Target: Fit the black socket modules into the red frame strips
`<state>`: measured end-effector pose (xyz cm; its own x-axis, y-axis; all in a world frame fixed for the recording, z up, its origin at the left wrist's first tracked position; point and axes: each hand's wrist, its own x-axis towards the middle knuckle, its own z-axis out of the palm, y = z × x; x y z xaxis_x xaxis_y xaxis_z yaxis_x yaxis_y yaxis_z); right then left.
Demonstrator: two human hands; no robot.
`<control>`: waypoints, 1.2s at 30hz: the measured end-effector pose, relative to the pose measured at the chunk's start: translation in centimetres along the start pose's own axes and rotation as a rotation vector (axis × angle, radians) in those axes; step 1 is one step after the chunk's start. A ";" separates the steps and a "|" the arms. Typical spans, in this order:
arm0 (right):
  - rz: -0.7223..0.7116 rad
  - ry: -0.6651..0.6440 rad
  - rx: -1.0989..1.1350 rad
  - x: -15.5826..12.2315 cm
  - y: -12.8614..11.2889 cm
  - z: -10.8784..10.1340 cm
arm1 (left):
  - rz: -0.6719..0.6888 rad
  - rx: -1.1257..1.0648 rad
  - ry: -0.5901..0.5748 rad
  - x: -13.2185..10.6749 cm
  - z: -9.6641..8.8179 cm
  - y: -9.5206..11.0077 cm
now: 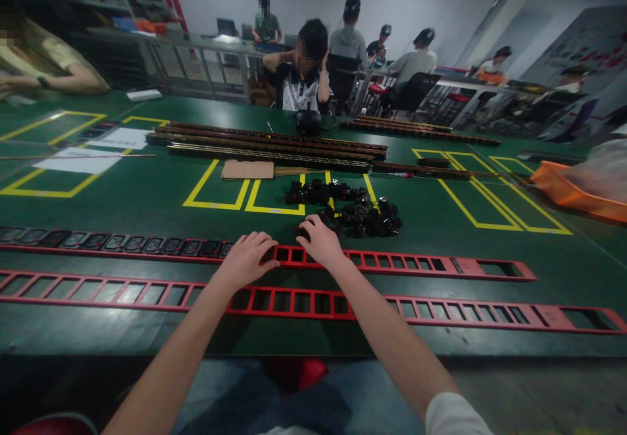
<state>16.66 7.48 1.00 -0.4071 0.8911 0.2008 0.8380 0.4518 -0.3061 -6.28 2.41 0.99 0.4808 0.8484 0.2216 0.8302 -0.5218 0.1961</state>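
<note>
Two long red slotted frames lie across the green table; the far frame point(406, 263) has its left part filled with black socket modules point(122, 244), the near frame point(441, 309) holds none. My left hand point(247, 258) rests on the far frame with fingers curled down over it. My right hand point(319, 240) reaches just past the frame to the edge of a pile of loose black modules point(365, 219), fingers closed at the pile; what they grip is hidden.
A second heap of black modules point(321, 192) lies farther back, with a cardboard sheet point(247, 170) and long dark strips point(274, 144) beyond. An orange tray point(573, 192) sits at right. Other people sit at the far side and at tables behind.
</note>
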 end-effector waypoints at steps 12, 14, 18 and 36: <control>-0.099 0.149 0.359 -0.2 0.4 0.3 | -0.082 -0.021 -0.003 -0.2 -0.6 -0.4; -0.119 0.156 0.419 -0.3 0.3 0.3 | -0.064 -0.038 -0.019 -0.2 -0.9 -0.6; -0.162 0.163 0.482 -0.5 -0.1 0.1 | -0.045 -0.055 -0.049 -0.1 -1.1 -0.9; -0.408 -0.078 0.446 -1.1 -2.0 -0.1 | -0.024 -0.029 0.038 -0.6 -0.7 0.5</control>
<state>15.44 5.56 1.46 -0.7031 0.6348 0.3205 0.3823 0.7174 -0.5824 -6.40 1.57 1.60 0.4495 0.8568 0.2526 0.8325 -0.5043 0.2294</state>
